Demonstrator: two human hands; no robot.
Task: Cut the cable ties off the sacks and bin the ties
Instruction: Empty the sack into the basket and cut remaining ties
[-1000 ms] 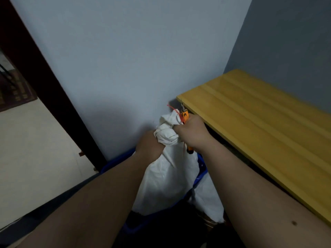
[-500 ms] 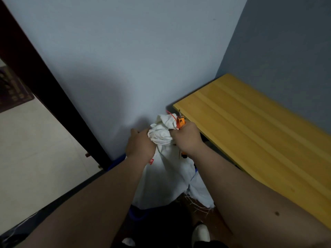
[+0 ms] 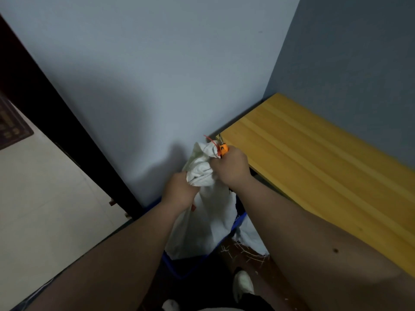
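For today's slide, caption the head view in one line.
Left hand grips a white sack's bunched neck while right hand works an orange cutter at its red cable tie.

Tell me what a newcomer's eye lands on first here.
At centre, both hands work a bunched white sack: the left hand grips its neck while the right hand holds an orange cutter against the red cable tie. A yellow wooden bench fills the right side.

Both arms are seen bare, with no sleeves. A small dark spot (image 3: 335, 250) is seen on the right forearm (image 3: 314, 232).
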